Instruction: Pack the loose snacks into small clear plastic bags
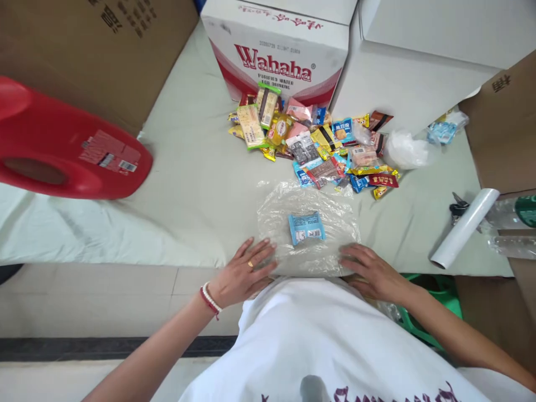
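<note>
On the bench [196,206], in the head view, a blue packet [306,228] lies on a clear plastic sheet [343,218]; the left hand [240,273] and right hand [372,273], fingers loosely spread, meet the sheet's sides, apparently smoothing it; the next move likely calls for a light edge pinch

A makeshift tabletop workspace; home or storeroom, the tight view leaves that open

And here we are at a cloth-draped table [188,184], hemmed in by packaging: a brown carton [84,44] to the left, a Wahaha water box [288,61] at the back, wrapped snacks [324,138] heaped before it, a big red jug [62,145] alongside, pale floor tiles [125,296] below
</note>
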A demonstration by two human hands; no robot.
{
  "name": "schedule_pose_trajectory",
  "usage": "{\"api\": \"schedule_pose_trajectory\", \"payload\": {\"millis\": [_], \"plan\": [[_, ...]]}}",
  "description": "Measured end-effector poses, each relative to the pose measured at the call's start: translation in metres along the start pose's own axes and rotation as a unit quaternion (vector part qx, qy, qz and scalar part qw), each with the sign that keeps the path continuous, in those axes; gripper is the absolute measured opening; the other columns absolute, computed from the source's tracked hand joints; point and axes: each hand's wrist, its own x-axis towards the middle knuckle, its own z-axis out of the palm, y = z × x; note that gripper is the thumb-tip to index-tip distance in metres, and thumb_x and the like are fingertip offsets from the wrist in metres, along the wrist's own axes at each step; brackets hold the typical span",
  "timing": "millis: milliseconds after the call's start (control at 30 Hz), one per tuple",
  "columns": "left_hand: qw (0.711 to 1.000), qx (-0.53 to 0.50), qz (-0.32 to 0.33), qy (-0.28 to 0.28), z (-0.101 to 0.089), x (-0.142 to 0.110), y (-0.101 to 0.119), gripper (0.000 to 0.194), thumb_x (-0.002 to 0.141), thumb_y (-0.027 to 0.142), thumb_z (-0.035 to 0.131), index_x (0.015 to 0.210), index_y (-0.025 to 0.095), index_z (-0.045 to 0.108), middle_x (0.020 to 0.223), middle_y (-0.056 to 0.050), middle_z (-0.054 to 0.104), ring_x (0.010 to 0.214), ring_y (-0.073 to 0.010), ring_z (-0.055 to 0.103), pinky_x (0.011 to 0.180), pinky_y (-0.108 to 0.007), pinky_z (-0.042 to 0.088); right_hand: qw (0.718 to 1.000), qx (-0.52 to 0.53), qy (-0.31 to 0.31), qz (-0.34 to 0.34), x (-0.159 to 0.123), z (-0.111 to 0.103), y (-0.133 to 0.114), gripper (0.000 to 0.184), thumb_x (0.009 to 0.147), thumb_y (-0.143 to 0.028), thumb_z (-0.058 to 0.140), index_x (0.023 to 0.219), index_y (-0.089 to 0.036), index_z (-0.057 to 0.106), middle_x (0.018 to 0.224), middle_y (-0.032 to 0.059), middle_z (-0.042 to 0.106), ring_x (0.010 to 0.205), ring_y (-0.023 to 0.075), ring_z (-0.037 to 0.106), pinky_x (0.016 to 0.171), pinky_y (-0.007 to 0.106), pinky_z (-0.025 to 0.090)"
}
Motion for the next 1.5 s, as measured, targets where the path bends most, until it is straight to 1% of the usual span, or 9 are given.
{"api": "schedule_pose_trajectory", "payload": {"millis": [167,300,467,633,700,900,1067,1233,1500], "plan": [[0.991,-0.116,-0.069,0.000,-0.012,0.013,-0.010,0.022,0.098,0.015,0.052,0.104,0.024,0.070,0.127,-0.007,0.075,0.135,-0.0204,0.060,0.122,-0.045,0.039,0.992,0.106,0.067,0.024,-0.001,0.009,0.020,0.023,0.103,-0.028,0.053,0.114,-0.026,0.073,0.120,0.0109,0.071,0.115,0.0245,0.065,0.099,0.047,0.055],[0.963,-0.210,-0.168,-0.023,-0.034,0.033,-0.022,0.024,0.103,0.031,0.048,0.107,0.024,0.071,0.111,-0.006,0.078,0.111,-0.0198,0.072,0.098,-0.035,0.056,0.972,0.219,-0.021,0.082,0.027,-0.028,0.032,0.032,0.105,-0.044,0.051,0.102,-0.021,0.074,0.098,0.0084,0.073,0.093,0.0205,0.068,0.085,0.036,0.056],[0.943,-0.236,-0.234,-0.002,-0.051,0.054,-0.036,0.035,0.102,0.048,0.048,0.108,0.020,0.068,0.109,-0.010,0.076,0.099,-0.0225,0.072,0.090,-0.036,0.059,0.946,0.256,0.018,0.200,0.054,-0.064,0.049,0.046,0.096,-0.062,0.057,0.094,-0.018,0.070,0.084,0.0043,0.068,0.079,0.0185,0.061,0.073,0.030,0.049],[0.992,-0.120,-0.027,0.016,-0.031,0.057,-0.016,0.070,0.081,0.065,0.073,0.138,0.027,0.059,0.153,-0.017,0.052,0.147,-0.0367,0.042,0.123,-0.059,0.034,0.929,0.304,0.001,0.212,0.075,-0.067,0.050,0.048,0.092,-0.065,0.061,0.092,-0.017,0.070,0.076,0.0005,0.059,0.068,0.0137,0.049,0.063,0.025,0.040],[0.997,-0.072,0.008,0.020,-0.015,0.052,0.000,0.059,0.083,0.061,0.073,0.133,0.031,0.063,0.151,-0.014,0.056,0.147,-0.0366,0.043,0.124,-0.062,0.029,0.923,0.314,0.000,0.221,0.079,-0.065,0.047,0.050,0.091,-0.067,0.062,0.091,-0.017,0.070,0.074,0.0000,0.057,0.066,0.0131,0.047,0.062,0.025,0.037],[0.970,-0.134,-0.149,0.138,0.010,0.047,0.018,0.016,0.097,0.023,0.052,0.094,0.024,0.067,0.086,-0.005,0.072,0.103,-0.0226,0.065,0.092,-0.040,0.053,0.923,0.311,-0.005,0.227,0.089,-0.071,0.051,0.051,0.090,-0.067,0.062,0.092,-0.017,0.069,0.075,-0.0001,0.057,0.066,0.0123,0.045,0.061,0.025,0.034],[0.896,-0.057,-0.394,0.197,0.015,0.067,0.000,0.023,0.097,0.036,0.055,0.079,0.023,0.062,0.077,-0.005,0.066,0.091,-0.0254,0.059,0.085,-0.042,0.050,0.949,0.190,-0.048,0.245,0.108,-0.076,0.064,0.048,0.094,-0.063,0.054,0.087,-0.018,0.068,0.069,0.0002,0.058,0.063,0.0144,0.048,0.061,0.027,0.036],[0.853,0.039,-0.460,0.243,0.022,0.085,-0.006,0.027,0.090,0.042,0.062,0.104,0.019,0.065,0.108,-0.014,0.066,0.106,-0.0335,0.057,0.094,-0.051,0.046,0.966,-0.157,-0.005,0.208,0.158,-0.081,0.049,0.029,0.098,-0.033,0.050,0.103,-0.017,0.073,0.102,0.0149,0.070,0.096,0.0298,0.062,0.078,0.037,0.045],[0.830,0.014,-0.537,0.149,0.008,0.111,-0.011,0.082,0.081,0.041,0.073,0.150,0.011,0.040,0.112,-0.013,0.070,0.112,-0.0354,0.059,0.097,-0.047,0.044,0.968,-0.212,-0.051,0.128,0.261,-0.038,0.014,0.047,0.090,-0.027,0.064,0.134,-0.010,0.061,0.125,0.0217,0.066,0.124,0.0395,0.048,0.099,0.048,0.040]]}}
